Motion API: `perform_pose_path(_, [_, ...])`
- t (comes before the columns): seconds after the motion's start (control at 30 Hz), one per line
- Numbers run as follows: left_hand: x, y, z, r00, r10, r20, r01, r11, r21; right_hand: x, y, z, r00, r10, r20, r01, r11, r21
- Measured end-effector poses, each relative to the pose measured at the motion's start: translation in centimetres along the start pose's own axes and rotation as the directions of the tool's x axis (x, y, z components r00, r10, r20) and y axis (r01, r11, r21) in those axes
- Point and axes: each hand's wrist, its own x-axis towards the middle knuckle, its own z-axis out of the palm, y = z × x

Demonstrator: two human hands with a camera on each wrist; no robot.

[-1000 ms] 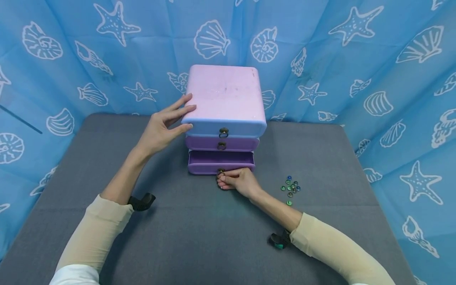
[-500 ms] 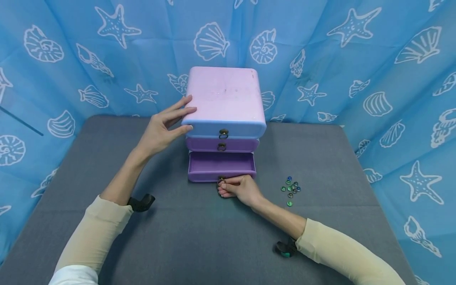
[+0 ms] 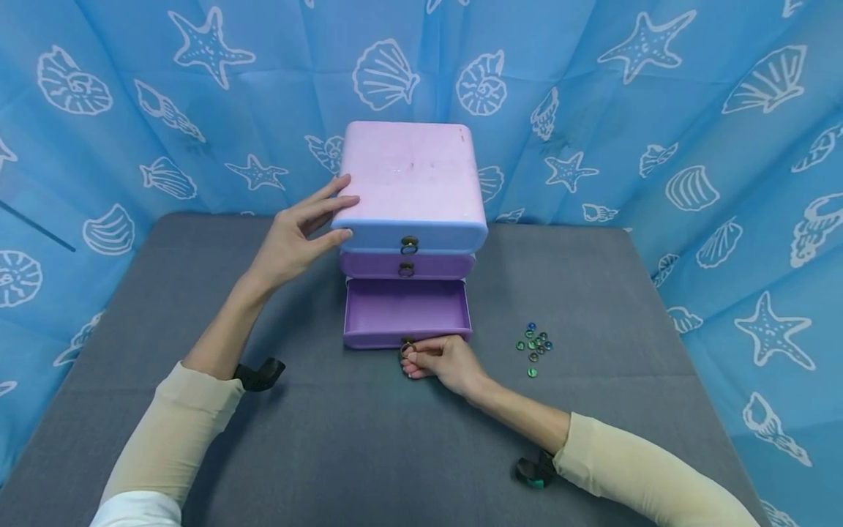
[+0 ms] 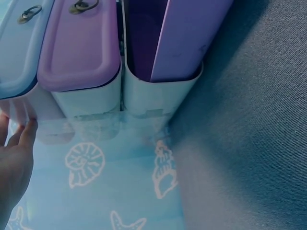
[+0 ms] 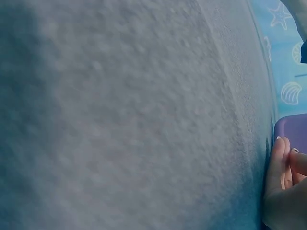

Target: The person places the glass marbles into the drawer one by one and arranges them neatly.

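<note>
While my left grip [image 3: 293, 238] lies with its fingers apart along the top edge and front corner of the drawer chest [image 3: 411, 168], presumably to keep it from sliding, my right grip [image 3: 444, 364] is clamped, thumb against finger, on the ring handle [image 3: 407, 342] of the bottom drawer [image 3: 372, 341]. That drawer juts from the chest's base, beneath the middle drawer [image 3: 369, 266] and top drawer [image 3: 375, 238], both apparently closed; the central hold probably favours straight travel. Marbles [image 3: 532, 344] lie on the counter [image 3: 593, 293] to the chest's right, outside the drawer's path.
</note>
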Motion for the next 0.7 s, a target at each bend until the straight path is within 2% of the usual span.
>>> perform_pose_path(0.7, [0.0, 0.1, 0.0, 1.000, -0.029, 0.001, 0.029, 0.999, 0.016, -2.0, 1.5, 0.7, 0.998, -0.047, 0.040, 0.045, 0.998, 0.052])
